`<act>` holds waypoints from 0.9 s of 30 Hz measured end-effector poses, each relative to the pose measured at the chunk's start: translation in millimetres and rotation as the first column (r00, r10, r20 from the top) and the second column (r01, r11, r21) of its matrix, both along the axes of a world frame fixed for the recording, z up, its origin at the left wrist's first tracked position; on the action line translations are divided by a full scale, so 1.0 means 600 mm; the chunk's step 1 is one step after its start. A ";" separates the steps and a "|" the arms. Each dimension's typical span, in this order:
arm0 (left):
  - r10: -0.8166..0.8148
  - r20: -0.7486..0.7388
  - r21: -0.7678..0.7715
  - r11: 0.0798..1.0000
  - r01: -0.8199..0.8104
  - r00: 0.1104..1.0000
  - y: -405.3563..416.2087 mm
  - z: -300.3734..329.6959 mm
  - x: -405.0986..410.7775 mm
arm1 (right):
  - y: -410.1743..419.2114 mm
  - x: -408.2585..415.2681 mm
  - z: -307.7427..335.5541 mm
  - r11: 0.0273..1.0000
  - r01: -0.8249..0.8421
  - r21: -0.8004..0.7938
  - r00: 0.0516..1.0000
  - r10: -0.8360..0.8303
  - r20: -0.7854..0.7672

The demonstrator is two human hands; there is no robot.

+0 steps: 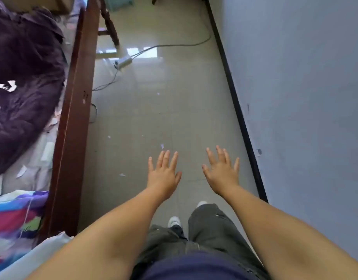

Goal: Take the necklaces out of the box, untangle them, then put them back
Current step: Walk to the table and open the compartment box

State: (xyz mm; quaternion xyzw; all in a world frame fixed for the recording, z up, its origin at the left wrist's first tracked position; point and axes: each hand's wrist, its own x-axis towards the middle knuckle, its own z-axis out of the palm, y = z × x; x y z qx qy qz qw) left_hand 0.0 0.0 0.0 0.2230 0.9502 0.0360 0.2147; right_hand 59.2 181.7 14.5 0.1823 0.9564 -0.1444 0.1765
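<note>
While both arms reach out over the shiny beige tiled floor point(153, 118), the left hand point(164, 174) and right hand point(222, 174) are spread flat, holding nothing; box and necklaces aren't visible anywhere, seemingly.

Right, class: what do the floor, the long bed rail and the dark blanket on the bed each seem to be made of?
Floor: probably glazed tile or polished stone, grey-beige; it mirrors window light and shows faint joint lines.
Bed rail: likely varnished wood, dark red-brown with a slight sheen and small chips.
Blanket: seemingly plush fleece or faux fur, dark purple, matte, with tufted pile.
</note>
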 end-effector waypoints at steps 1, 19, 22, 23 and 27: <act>-0.008 0.011 -0.014 1.000 0.008 1.000 0.005 -0.001 -0.007 | 0.008 -0.005 -0.003 1.000 0.003 0.013 1.000 -0.004 0.023; 0.091 -0.016 0.079 0.993 -0.090 0.996 0.369 0.032 -0.509 | 0.382 -0.479 0.008 1.000 -0.003 0.007 0.999 0.003 0.051; 0.154 -0.010 0.057 0.987 -0.153 0.988 0.387 0.035 -0.607 | 0.402 -0.582 0.000 0.998 -0.065 -0.007 0.996 0.065 0.058; 0.184 -0.007 0.055 0.982 -0.183 0.983 0.393 0.033 -0.642 | 0.408 -0.622 -0.004 0.996 -0.090 -0.006 0.994 0.090 0.061; 0.256 0.007 0.065 0.964 -0.256 0.967 0.413 0.019 -0.794 | 0.439 -0.805 -0.015 0.992 -0.126 0.001 0.991 0.126 0.042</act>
